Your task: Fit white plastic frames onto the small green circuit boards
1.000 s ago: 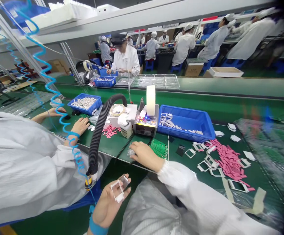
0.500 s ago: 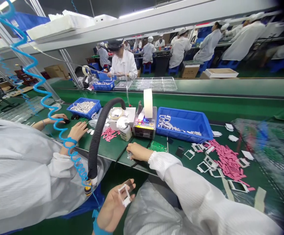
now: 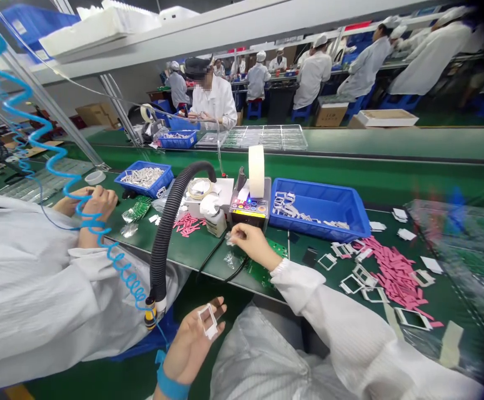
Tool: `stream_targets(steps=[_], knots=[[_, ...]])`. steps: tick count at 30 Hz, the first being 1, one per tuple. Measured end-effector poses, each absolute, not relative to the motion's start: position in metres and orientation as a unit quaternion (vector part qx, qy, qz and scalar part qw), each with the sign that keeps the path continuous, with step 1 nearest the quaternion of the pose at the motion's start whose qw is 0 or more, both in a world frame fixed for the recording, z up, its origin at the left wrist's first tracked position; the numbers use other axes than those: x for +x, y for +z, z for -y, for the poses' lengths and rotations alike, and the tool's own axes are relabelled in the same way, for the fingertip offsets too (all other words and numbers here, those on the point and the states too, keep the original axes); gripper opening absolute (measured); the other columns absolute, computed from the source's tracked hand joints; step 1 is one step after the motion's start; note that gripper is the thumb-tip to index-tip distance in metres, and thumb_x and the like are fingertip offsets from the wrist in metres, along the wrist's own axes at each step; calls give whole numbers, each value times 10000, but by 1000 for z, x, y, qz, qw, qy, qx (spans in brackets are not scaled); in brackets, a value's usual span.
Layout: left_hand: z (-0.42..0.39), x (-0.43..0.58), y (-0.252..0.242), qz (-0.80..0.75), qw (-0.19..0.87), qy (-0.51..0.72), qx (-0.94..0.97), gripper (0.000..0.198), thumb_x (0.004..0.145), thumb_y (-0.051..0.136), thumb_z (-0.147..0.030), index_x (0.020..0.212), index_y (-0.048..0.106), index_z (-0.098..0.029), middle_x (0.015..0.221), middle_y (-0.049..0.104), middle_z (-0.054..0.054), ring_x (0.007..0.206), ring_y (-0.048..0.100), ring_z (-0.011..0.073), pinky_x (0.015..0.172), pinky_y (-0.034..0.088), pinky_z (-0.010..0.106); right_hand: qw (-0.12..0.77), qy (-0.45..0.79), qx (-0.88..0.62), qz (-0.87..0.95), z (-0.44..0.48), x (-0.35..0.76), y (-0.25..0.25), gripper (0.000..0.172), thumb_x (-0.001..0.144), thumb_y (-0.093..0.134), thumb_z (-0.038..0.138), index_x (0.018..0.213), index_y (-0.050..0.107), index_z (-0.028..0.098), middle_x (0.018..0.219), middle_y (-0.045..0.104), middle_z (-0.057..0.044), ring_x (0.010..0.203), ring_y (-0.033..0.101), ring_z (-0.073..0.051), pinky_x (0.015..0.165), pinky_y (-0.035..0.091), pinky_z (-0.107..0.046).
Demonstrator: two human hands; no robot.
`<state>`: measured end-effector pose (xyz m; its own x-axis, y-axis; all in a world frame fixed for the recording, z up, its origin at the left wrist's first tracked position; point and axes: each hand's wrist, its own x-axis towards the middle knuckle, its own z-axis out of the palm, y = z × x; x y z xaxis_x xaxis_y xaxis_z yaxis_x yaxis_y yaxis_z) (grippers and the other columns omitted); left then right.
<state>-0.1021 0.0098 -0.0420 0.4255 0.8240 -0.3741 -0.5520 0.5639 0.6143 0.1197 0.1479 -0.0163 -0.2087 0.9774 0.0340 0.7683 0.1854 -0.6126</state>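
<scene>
My left hand [image 3: 188, 345], palm up below the bench edge, holds a small white rectangular plastic frame [image 3: 207, 322] by its fingers. A dark, see-through panel shows at the frame's upper part. Over the bench, in front of the tape dispenser [image 3: 248, 211], my right hand [image 3: 250, 243] is closed in a pinch. A tiny shiny, clear bit shows at its fingertips, too small to name. Just below lie several small shiny bits [image 3: 231, 260] in a loose pile. Green circuit boards [image 3: 262, 271] lie partly under my right wrist.
Right of the dispenser stands a blue bin [image 3: 325, 200] holding white frames. Pink strips [image 3: 392, 272] and loose frames lie farther right. A black flexible hose [image 3: 162, 239] arches beside a white bottle [image 3: 215, 222]. At left, a co-worker's hands [image 3: 100, 203] work near a coiled blue cord [image 3: 58, 161].
My right hand has lifted away from the bench edge toward the dispenser, uncovering the shiny bits. My left hand keeps the frame. The co-worker's hands have come together.
</scene>
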Motion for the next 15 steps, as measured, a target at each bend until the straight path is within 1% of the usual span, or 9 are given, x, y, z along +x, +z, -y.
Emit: stream_targets(steps=[2,5,7,10,13,15], knots=[[-11,-100,-42,-331,820,420,203,405,640,763,-391,974,712,-168,1270,586,164,1194,502,333,970,407,449,207,257,-584,742,-146,116,-19,184,899,529,216,1051,565,120,967,622,-41,878,606,-150,773,511,-335],[-11,-99,-39,-324,820,425,204,391,648,755,-398,962,715,-169,1271,586,161,1184,511,330,956,419,436,157,289,-560,760,-142,109,-22,199,884,562,269,1026,589,131,958,629,-34,840,615,-146,755,522,-342],[-10,-99,-38,-325,817,430,204,388,649,753,-403,957,716,-170,1270,588,158,1177,516,325,944,426,424,120,299,-560,764,-139,106,-25,226,882,564,299,1034,592,134,1016,619,-50,880,610,-160,774,520,-363],[-9,-98,-37,-344,811,430,199,407,617,773,-413,942,722,-174,1247,603,153,1161,524,321,933,426,418,83,300,-590,745,-136,101,-28,278,887,554,313,1103,567,139,1109,589,-74,947,596,-184,806,511,-388],[-9,-94,-35,-362,808,423,195,430,567,804,-409,918,730,-171,1219,619,157,1142,534,329,924,425,426,72,312,-617,718,-137,93,-30,295,890,548,321,1132,557,153,1132,581,-80,966,592,-189,817,508,-388],[-10,-90,-35,-365,809,418,195,435,563,806,-407,916,730,-165,1220,617,162,1139,535,330,918,427,427,83,328,-624,704,-139,86,-28,289,891,548,322,1128,560,157,1128,583,-77,966,593,-188,815,509,-384]])
